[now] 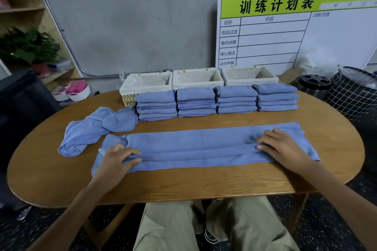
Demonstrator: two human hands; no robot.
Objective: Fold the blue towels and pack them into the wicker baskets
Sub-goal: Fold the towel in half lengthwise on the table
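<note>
A long blue towel lies folded lengthwise into a strip across the oval wooden table. My left hand rests on its left end, thumb and fingers pinching a fold of the cloth. My right hand lies on the right end with fingers spread flat, pressing the fabric. A crumpled blue towel sits at the left. Behind it stand several stacks of folded blue towels. Three lined wicker baskets stand empty along the table's far edge.
A white schedule board leans on the grey wall behind the baskets. A checked laundry basket and a dark round bin stand at the right. Shelves with plants are at the left. My knees are under the table's near edge.
</note>
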